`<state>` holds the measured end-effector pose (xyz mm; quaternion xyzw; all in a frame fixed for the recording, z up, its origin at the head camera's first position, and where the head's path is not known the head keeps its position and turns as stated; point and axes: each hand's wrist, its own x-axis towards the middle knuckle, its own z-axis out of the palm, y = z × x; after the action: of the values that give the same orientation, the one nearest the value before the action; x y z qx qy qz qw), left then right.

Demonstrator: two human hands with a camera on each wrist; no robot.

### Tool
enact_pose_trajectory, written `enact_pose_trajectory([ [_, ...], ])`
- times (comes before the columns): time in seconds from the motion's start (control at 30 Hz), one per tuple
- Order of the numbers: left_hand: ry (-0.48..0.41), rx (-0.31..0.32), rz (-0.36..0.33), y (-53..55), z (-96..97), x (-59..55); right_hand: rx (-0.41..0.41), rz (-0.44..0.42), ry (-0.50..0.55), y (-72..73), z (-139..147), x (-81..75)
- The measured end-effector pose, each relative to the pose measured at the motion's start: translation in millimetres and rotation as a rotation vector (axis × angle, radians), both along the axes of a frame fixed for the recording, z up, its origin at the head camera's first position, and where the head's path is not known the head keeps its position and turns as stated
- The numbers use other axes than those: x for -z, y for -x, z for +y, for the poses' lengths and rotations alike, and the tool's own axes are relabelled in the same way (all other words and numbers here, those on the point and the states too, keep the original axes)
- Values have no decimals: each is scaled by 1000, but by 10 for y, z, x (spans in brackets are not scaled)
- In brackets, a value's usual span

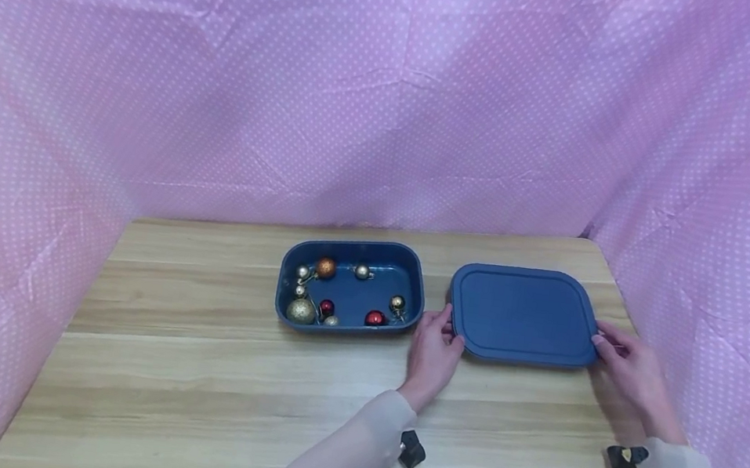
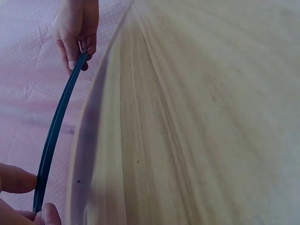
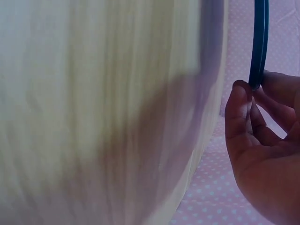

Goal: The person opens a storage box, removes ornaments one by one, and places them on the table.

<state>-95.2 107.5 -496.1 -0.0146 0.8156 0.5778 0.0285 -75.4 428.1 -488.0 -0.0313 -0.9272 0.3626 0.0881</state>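
Both hands hold a flat blue lid with rounded corners, to the right of the box in the head view. At its left edge, my left hand pinches the rim between thumb and fingers. My right hand grips the opposite edge the same way. Edge-on in the left wrist view, the lid shows as a thin strip above the table. An uncovered blue box stands just left of my left hand. Inside lie several small ornament balls, including a red one, an orange one and a glittery gold one.
Everything stands on a light wooden table. Pink dotted cloth hangs behind it and along both sides. The table's right edge lies close to my right hand.
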Motion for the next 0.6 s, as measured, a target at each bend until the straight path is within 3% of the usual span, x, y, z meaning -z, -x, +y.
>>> enact_pose_trajectory([
  [0.6, 163, 35, 12, 200, 59, 87, -134, -101, -17, 154, 67, 37],
])
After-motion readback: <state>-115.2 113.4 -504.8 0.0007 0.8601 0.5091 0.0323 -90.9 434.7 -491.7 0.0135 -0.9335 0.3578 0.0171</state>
